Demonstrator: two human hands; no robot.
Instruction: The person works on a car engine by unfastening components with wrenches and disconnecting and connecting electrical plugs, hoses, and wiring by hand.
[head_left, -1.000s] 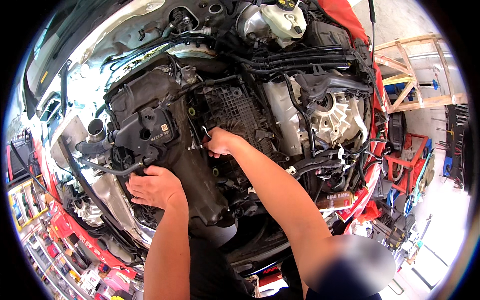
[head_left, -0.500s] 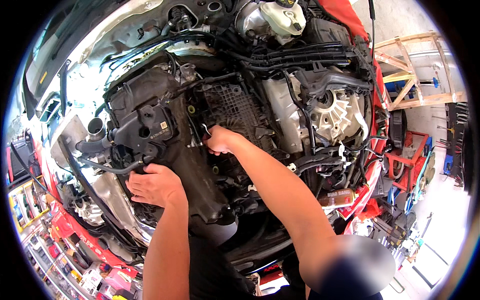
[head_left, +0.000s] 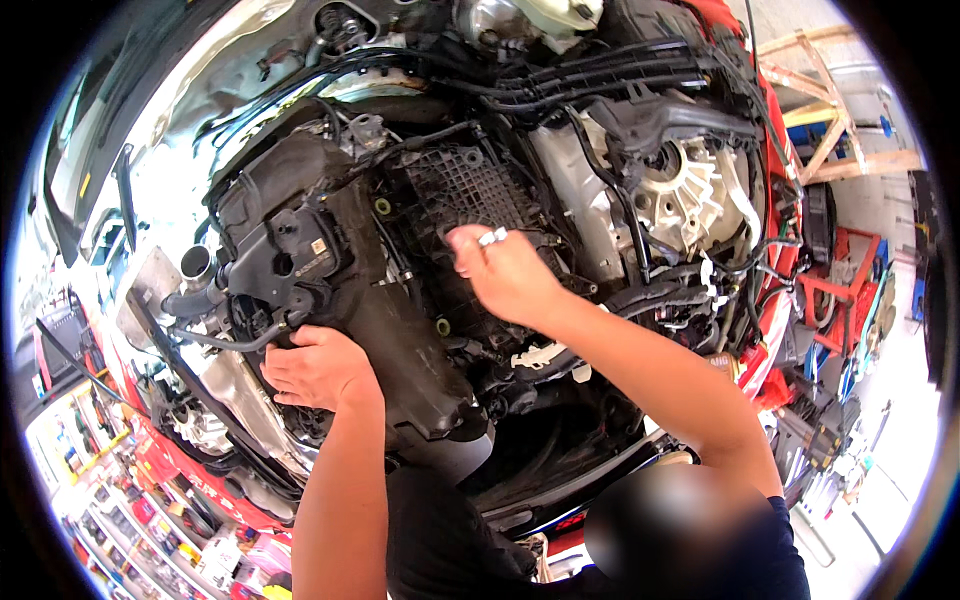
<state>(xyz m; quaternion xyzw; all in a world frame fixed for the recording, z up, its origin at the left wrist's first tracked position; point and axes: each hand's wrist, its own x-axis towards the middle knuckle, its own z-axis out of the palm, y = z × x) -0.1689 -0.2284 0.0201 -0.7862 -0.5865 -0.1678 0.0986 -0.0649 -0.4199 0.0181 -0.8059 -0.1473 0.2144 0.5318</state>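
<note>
the left hand (head_left: 320, 370) lies on the side of the black engine cover (head_left: 395, 345), fingers loosely bent, just below a rubber hose (head_left: 238, 344); i cannot tell whether it grips anything. the right hand (head_left: 505, 275) is curled tight around a shiny metal tool (head_left: 492, 237), mostly hidden, whose end shows atop the fist over the ribbed black manifold (head_left: 460, 190). a pale finned housing (head_left: 690, 190) sits farther right.

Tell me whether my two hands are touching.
Apart. The head view plainly shows the long black cover between the left hand and the right hand.
</note>
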